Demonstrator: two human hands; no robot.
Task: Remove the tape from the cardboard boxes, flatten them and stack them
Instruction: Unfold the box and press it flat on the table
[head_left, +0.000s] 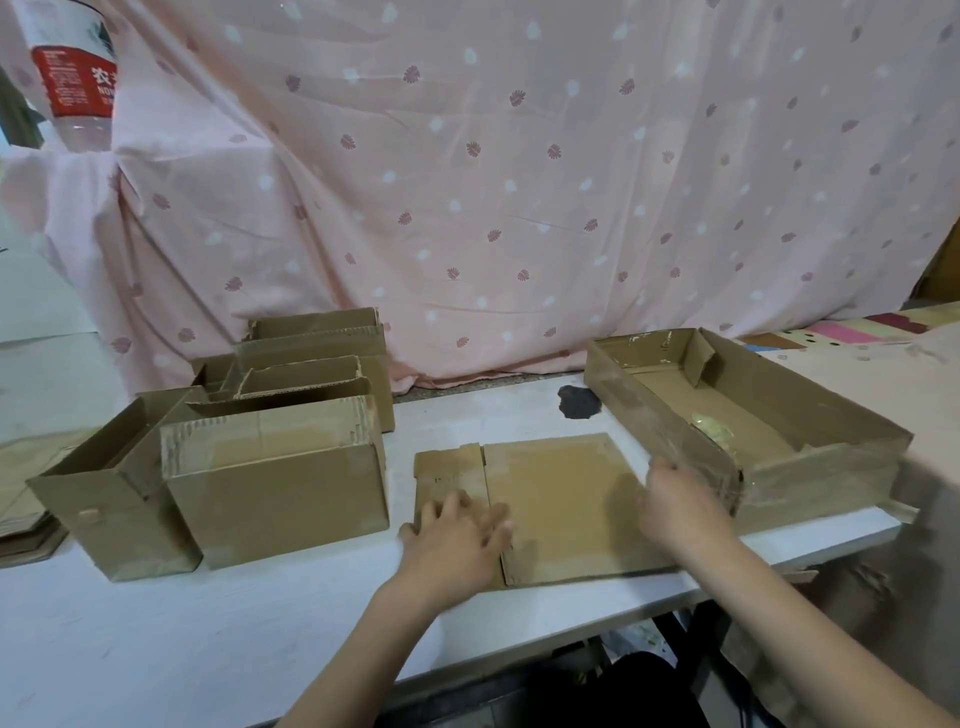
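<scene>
White table (156, 639); pink leaf-print curtain (519, 182) behind.

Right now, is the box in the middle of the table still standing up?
No, the box lies flat on the table, and the left hand rests on it with fingers spread.

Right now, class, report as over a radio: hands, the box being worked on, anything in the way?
Left hand flat on flattened box. Right hand at its right edge, grip unclear. Shallow taped tray box crowds the right.
</scene>
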